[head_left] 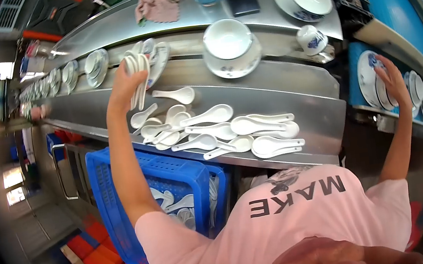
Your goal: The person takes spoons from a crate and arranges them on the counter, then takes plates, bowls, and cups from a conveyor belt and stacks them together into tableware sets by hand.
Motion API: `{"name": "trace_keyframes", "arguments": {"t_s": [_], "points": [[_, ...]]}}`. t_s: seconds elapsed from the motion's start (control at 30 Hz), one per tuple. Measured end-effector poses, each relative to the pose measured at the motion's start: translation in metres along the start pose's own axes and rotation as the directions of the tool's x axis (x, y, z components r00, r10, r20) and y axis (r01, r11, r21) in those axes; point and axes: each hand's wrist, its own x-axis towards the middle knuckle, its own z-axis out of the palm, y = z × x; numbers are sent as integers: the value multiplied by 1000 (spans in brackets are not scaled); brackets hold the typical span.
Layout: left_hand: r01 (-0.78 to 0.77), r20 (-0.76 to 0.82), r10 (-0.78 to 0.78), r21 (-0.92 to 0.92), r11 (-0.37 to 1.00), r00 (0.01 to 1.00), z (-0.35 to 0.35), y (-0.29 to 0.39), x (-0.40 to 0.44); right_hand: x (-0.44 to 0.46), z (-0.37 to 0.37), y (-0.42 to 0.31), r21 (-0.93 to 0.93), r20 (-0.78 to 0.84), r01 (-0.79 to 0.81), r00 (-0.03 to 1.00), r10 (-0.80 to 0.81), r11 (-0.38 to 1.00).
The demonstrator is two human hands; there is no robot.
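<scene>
Your left hand (124,86) holds bunched soup spoons (143,62), maybe to fit one grip. Loose spoons (214,114) lie by the near edge of the desk (291,87), probably for easy reach. Your right hand (396,84) spreads wide by a blue-patterned plate (366,79).

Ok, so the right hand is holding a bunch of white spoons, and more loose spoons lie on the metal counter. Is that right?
Not quite: the head view shows the left hand holding the bunch of white spoons; the right hand is at a plate. More loose spoons do lie on the metal counter.
</scene>
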Motion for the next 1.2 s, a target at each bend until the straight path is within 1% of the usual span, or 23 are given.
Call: {"name": "trace_keyframes", "arguments": {"t_s": [0.07, 0.13, 0.17, 0.27, 0.3, 0.37, 0.47, 0.5, 0.53, 0.6, 0.63, 0.67, 0.7, 0.77, 0.87, 0.9, 0.93, 1.0, 1.03, 1.07, 1.1, 1.13, 1.2], "points": [[46, 8, -47, 80, 996, 999, 12, 2, -1, 1, -14, 4, 76, 108, -66, 992, 58, 995], [59, -16, -56, 285, 957, 998, 25, -7, 1, -2, -28, 9, 242, 244, -74, 970, 13, 968], [-206, 44, 220, 563, 800, 975, 15, -32, 14, -5, -32, 14, 327, 304, -86, 953, -19, 941], [-66, -29, 111, 649, 758, 993, -6, -67, 31, -17, -21, 12, 378, 219, -76, 976, -9, 923], [-25, -66, 88, 644, 765, 994, -15, -74, 35, -17, -11, 12, 334, 148, -97, 988, 49, 938], [66, -145, 34, 632, 772, 989, -27, -83, 33, -13, 7, 3, 398, 44, -148, 989, 142, 905], [168, -276, -128, 127, 978, 953, -14, -53, 12, 5, 24, -26, 566, 50, -132, 991, 125, 813], [148, -307, -117, 80, 986, 944, -10, -44, 7, 16, 33, -37, 606, 64, -100, 995, 77, 789], [51, -267, -44, 17, 999, 963, -18, -49, 7, 24, 42, -43, 624, 89, -124, 992, 87, 772], [58, -307, -61, -21, 998, 950, -34, -58, 8, 46, 68, -71, 671, 152, -141, 987, 51, 728], [83, -379, -49, 75, 994, 924, -43, -65, 10, 53, 76, -89, 700, 156, -146, 987, 50, 699], [135, -429, -90, 74, 988, 899, -50, -67, 8, 60, 78, -108, 717, 173, -100, 984, -38, 690], [90, -461, -96, -35, 995, 882, -67, -89, 15, 66, 81, -127, 722, 178, -63, 979, -97, 689], [254, -528, -293, -147, 956, 797, -86, -94, 18, 71, 83, -166, 718, 155, 30, 967, -201, 695], [227, -573, -362, -295, 928, 735, -106, -112, 38, 87, 113, -197, 574, -30, 250, 958, -285, 779], [186, -616, -360, -329, 926, 701, -103, -110, 43, 88, 120, -210, 551, -41, 229, 968, -248, 803], [139, -663, -332, -328, 935, 671, -108, -117, 51, 87, 120, -226, 563, -28, 205, 973, -230, 801], [55, -737, -287, -323, 945, 612, -114, -136, 69, 93, 139, -239, 508, -86, 286, 955, -283, 812], [65, -770, -281, -299, 952, 573, -110, -127, 66, 93, 152, -245, 490, -180, 354, 935, -305, 796], [110, -791, -214, -185, 977, 573, -113, -126, 64, 91, 161, -254, 466, -271, 421, 905, -327, 778], [108, -809, -236, -212, 971, 539, -112, -122, 62, 87, 156, -268, 510, -180, 351, 936, -302, 785], [103, -837, -182, -151, 983, 516, -109, -115, 59, 85, 151, -280, 548, -90, 279, 957, -276, 789], [224, -770, -210, -89, 970, 602, -109, -102, 54, 85, 159, -283, 510, -172, 399, 915, -364, 762]]}}
